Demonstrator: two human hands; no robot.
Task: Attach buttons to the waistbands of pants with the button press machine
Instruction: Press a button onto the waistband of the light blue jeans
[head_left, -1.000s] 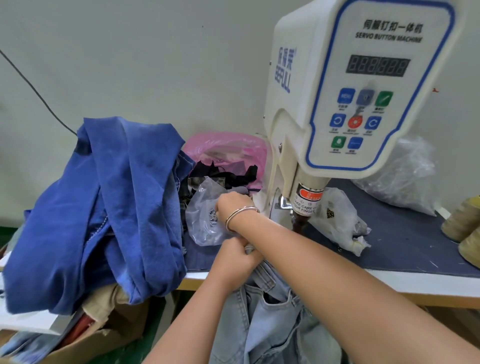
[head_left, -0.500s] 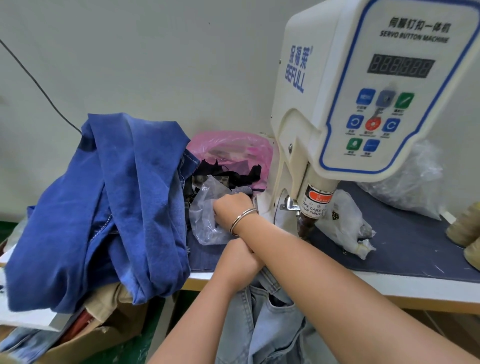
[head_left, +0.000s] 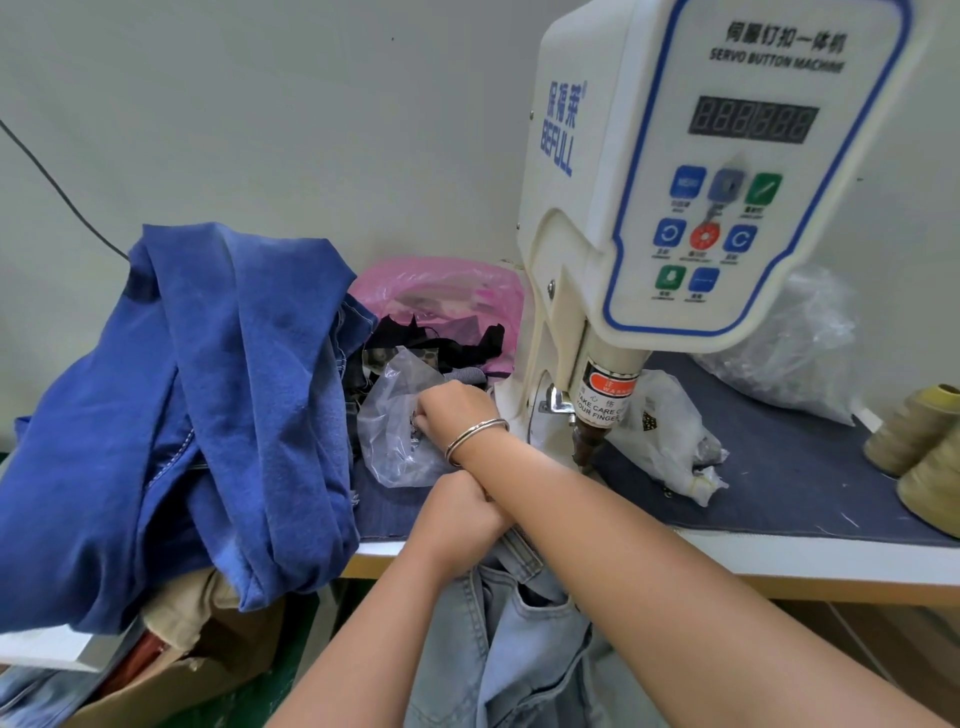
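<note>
Hanging off the table (head_left: 727, 543) edge below the press (head_left: 675, 208), light jeans (head_left: 519, 649) are gripped at the waistband by the left hand (head_left: 457, 514), fingers curled round the denim. Crossing over it, the right hand (head_left: 449, 410), a bangle (head_left: 475, 439) on its wrist, reaches into a clear bag (head_left: 395, 436) left of the press; its fingertips curl inside, and whether they pinch anything cannot be told. Dark blue jeans (head_left: 182, 415) are heaped further left, a pink bag (head_left: 441, 291) behind, thread cones (head_left: 914, 441) far right.
</note>
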